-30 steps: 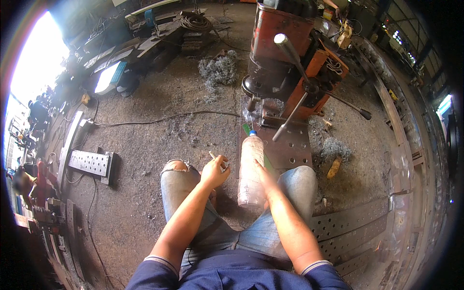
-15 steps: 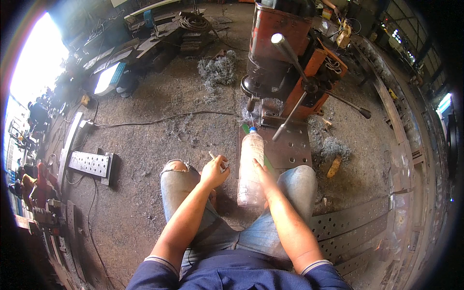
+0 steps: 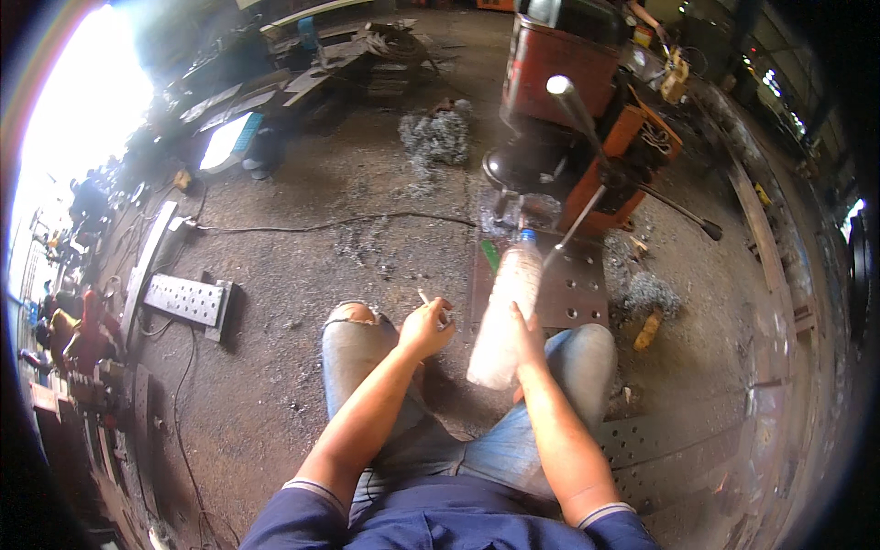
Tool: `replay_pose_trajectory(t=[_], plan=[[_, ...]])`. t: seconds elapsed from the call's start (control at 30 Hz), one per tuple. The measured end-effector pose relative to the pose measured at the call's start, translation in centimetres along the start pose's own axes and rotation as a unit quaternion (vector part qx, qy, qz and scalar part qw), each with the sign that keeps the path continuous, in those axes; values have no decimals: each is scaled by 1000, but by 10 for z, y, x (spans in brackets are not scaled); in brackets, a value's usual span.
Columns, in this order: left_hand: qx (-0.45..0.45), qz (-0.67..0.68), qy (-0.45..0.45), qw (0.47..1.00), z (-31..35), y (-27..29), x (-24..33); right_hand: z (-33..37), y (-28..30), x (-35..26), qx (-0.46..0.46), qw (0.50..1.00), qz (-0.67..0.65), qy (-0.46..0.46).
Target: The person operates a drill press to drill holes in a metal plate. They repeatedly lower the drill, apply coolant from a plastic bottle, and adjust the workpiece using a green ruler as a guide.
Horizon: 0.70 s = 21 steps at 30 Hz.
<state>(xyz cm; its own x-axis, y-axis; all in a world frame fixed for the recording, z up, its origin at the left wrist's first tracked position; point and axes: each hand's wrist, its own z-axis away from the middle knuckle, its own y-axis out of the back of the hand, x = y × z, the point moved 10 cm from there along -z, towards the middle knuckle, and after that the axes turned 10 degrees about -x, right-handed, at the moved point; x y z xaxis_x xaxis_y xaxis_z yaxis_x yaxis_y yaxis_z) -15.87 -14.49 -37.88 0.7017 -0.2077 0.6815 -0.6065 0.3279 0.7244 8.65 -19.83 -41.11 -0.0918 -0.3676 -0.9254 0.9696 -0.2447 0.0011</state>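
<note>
My right hand [image 3: 526, 337] grips a large whitish plastic bottle [image 3: 506, 316] by its side. The bottle leans, its blue cap pointing up and away toward the drill press. A thin white cigarette [image 3: 423, 295] sticks up from the fingers of my left hand [image 3: 426, 328], which hovers above my left knee. Just beyond the bottle stands a red and black drill press [image 3: 527, 165] with long lever handles. Under it, a steel plate with holes [image 3: 582, 284] lies on the floor, and a green strip [image 3: 490, 255] shows beside the bottle.
A grey heap of metal shavings [image 3: 434, 137] lies ahead, another [image 3: 653, 295] right of the plate. A cable [image 3: 321, 224] crosses the floor. Drilled steel plates lie at left [image 3: 186, 301] and lower right [image 3: 674, 449]. A person's arm [image 3: 644, 13] shows at the far right.
The view has shifted, so the scene sits slightly farther right. In my right hand the bottle has tilted, its base swinging left relative to its cap. The left hand still holds the cigarette.
</note>
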Motion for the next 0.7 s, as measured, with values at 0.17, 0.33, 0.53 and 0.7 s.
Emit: replay_pose_trajectory(t=[0.17, 0.33, 0.53, 0.7], plan=[[-13, -7, 46, 999, -1, -6, -11, 6, -9, -3, -47, 996, -73, 25], [-17, 3, 47, 999, 1, -4, -8, 17, -15, -22, -50, 995, -69, 52], [-14, 9, 12, 1000, 5, 1, 3, 18, -16, -19, -47, 994, -98, 31], [-14, -10, 34, 999, 1, -3, -5, 14, -16, 0, -42, 993, -105, -19]])
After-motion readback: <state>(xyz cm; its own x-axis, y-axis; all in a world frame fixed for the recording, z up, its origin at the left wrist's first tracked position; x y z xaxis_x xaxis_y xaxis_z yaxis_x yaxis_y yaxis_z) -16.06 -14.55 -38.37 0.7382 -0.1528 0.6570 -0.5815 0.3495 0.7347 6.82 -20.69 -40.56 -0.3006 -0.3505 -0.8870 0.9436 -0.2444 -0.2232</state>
